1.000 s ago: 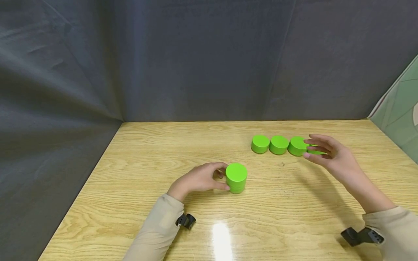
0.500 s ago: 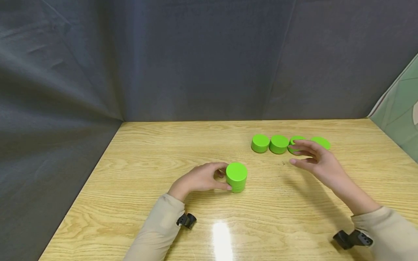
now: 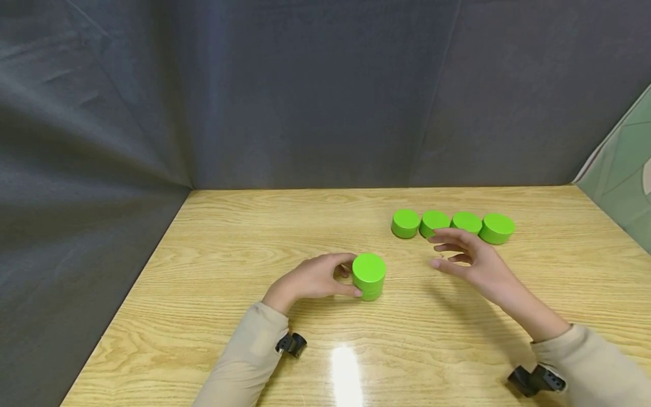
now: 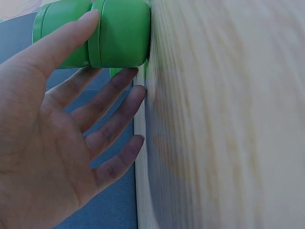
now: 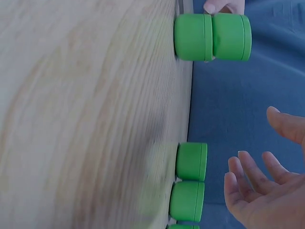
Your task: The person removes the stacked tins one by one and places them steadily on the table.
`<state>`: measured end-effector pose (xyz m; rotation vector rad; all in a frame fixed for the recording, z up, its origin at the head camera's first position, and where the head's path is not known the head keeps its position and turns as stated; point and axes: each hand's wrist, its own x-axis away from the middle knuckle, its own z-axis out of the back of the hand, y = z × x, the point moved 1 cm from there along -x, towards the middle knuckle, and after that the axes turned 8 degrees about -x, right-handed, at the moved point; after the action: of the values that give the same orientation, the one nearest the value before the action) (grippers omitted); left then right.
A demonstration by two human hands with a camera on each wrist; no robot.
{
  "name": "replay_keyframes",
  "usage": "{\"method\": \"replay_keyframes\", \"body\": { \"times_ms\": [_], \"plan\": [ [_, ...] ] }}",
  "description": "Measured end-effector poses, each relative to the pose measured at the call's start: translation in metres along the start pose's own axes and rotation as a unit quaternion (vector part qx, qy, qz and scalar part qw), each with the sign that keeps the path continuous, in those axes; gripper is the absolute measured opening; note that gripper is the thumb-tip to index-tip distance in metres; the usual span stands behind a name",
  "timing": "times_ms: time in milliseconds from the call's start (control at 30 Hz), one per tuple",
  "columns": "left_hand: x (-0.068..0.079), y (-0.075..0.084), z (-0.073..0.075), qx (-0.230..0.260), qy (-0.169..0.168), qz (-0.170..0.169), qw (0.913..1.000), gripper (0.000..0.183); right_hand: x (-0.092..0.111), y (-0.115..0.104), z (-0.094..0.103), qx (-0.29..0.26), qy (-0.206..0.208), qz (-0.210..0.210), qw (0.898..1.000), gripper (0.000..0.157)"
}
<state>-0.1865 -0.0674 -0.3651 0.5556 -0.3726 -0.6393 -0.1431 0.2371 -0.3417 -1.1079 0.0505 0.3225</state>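
Note:
Two round green lidded containers stand stacked, the upper container (image 3: 368, 268) on the lower container (image 5: 193, 38). My left hand (image 3: 317, 277) holds this stack from its left side, thumb in front and index finger behind. In the left wrist view, the thumb lies across the side near the seam between the two, and the other fingers spread loosely below. My right hand (image 3: 475, 263) hovers over the table to the right of the stack, its fingers loosely bent with nothing between them. Behind it several matching green containers (image 3: 405, 224) stand in a row; the fingers overlap the row's middle.
The wooden table (image 3: 244, 226) ends at a dark cloth backdrop (image 3: 305, 102) at the rear, and dark cloth also hangs along the left. A pale green patterned panel (image 3: 620, 164) borders the right edge. Black wrist cameras (image 3: 291, 343) sit on both sleeves.
My right hand has moved left and slightly nearer along the front of the row, uncovering the rightmost container. My left hand and the stack have stayed in place.

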Motion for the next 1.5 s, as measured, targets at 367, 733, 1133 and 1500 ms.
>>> {"method": "replay_keyframes", "body": {
  "times_ms": [367,733,1133,1500],
  "plan": [
    [0.001,0.002,0.000,-0.003,-0.001,-0.002,1.0000,0.062,0.001,-0.007,-0.020,-0.014,-0.013,0.014,1.000,0.050],
    [0.000,0.002,0.000,-0.018,0.004,-0.002,0.9998,0.061,-0.004,-0.017,-0.038,-0.033,-0.035,0.022,0.999,0.049],
    [-0.001,0.002,0.000,-0.020,0.002,-0.002,0.9998,0.062,-0.011,-0.023,-0.055,-0.049,-0.068,0.017,0.996,0.052],
    [0.000,0.003,0.000,-0.018,-0.002,0.004,0.9998,0.064,-0.015,-0.024,-0.066,-0.051,-0.084,0.030,0.995,0.052]
  ]
}}
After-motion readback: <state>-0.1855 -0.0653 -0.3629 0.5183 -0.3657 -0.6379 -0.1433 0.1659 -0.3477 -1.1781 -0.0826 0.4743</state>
